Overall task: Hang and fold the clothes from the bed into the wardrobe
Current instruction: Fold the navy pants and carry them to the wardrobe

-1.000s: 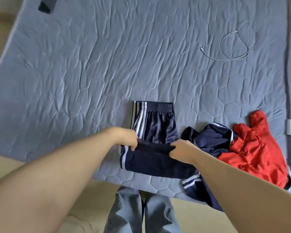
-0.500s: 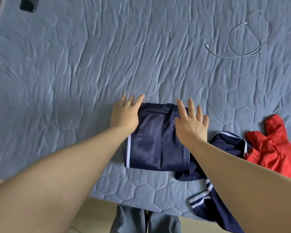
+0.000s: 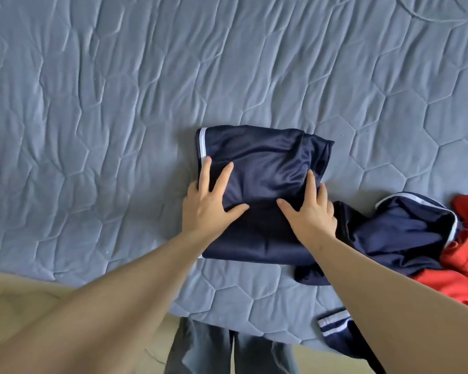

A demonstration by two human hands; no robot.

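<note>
A folded pair of navy shorts (image 3: 265, 157) with a white side stripe lies on the blue-grey quilted bed (image 3: 119, 103). My left hand (image 3: 208, 203) rests flat on the shorts' left edge with fingers spread and straight. My right hand (image 3: 308, 211) lies flat on the right part, fingers straight, thumb pointing inward. Both hands press the fabric down. To the right lies a crumpled navy garment (image 3: 400, 233) with white trim, and beyond it a red garment (image 3: 465, 265) at the frame's right edge.
The bed's near edge (image 3: 227, 311) runs along the bottom, with beige floor (image 3: 16, 300) and my grey trouser legs (image 3: 227, 352) below it. A white cable (image 3: 427, 18) shows at the top right. A striped navy hem (image 3: 333, 323) hangs over the edge.
The shorts' lower part was folded up over the waistband. Both hands then slid back toward me along the folded shorts, staying flat. The view moved closer to the bed.
</note>
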